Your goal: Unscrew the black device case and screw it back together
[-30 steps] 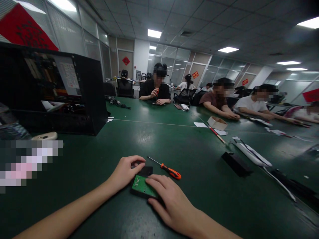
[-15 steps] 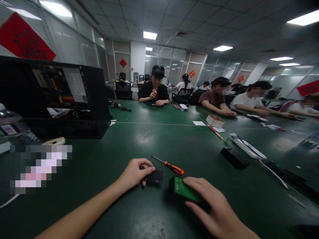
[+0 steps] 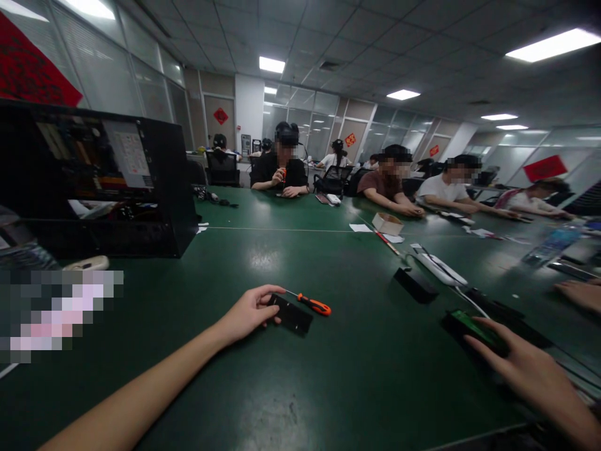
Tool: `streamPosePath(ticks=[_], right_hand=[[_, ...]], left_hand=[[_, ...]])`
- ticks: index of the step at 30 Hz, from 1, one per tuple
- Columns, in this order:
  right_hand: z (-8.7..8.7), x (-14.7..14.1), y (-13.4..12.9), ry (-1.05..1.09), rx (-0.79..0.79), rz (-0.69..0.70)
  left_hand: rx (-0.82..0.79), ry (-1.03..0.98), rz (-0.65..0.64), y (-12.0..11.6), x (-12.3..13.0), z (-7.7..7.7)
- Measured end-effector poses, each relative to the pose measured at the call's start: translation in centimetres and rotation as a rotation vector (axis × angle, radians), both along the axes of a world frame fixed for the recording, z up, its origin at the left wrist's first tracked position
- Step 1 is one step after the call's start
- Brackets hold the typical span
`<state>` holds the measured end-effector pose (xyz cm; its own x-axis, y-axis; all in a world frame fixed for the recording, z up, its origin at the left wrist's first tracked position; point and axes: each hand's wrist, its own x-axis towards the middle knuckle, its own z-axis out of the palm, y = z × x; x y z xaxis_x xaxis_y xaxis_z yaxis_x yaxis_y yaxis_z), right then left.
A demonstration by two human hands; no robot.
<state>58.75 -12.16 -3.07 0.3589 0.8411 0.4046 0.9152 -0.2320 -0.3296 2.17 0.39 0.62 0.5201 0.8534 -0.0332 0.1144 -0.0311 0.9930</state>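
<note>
My left hand (image 3: pixel 248 314) pinches one end of a flat black plate (image 3: pixel 293 315) between thumb and fingers, just above the green table. Right behind the plate lies a screwdriver (image 3: pixel 317 305) with an orange and black handle, its thin shaft reaching toward my left fingertips. Out at the right, my right hand (image 3: pixel 526 363) is closed around a black block with a green circuit board (image 3: pixel 476 331) on its upper face. My fingers cover part of the block. A second black block (image 3: pixel 416 285) lies on the table beyond it.
An open black computer case (image 3: pixel 176 188) stands at the left, near a bottle (image 3: pixel 21 250). At the right are a white power strip (image 3: pixel 441 266), dark cables and a clear bottle (image 3: pixel 554 244). Another person's hand (image 3: pixel 580 294) rests at the right edge. Co-workers sit across the table (image 3: pixel 263 376).
My right hand has carried the block with the green board far to the right, away from the plate. The black plate in my left hand has turned and shows more of its face.
</note>
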Motion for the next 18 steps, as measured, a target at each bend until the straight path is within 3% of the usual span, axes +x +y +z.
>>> streamPosePath(ticks=[3, 5, 8, 13, 15, 18], right_hand=[[-0.4, -1.9, 1.0, -0.232, 0.109, 0.044], [0.4, -5.2, 2.0, -0.357, 0.196, 0.140], [2.5, -13.2, 4.1, -0.095, 0.215, 0.443], [5.2, -27.9, 7.8, 0.419, -0.120, 0.899], [5.2, -32.0, 8.8, 0.585, -0.153, 1.022], [4.9, -35.1, 9.5, 0.706, -0.123, 1.086]], left_hand=[[0.026, 0.055, -0.019, -0.1, 0.4, 0.0], [0.041, 0.074, -0.023, 0.0, 0.7, -0.1], [0.054, 0.058, -0.024, 0.3, 1.1, -0.5], [0.080, -0.053, -0.030, 0.1, 0.8, -0.8], [0.121, -0.104, -0.028, -0.1, 0.5, -0.8], [0.239, -0.127, -0.026, -0.5, 0.3, -0.5]])
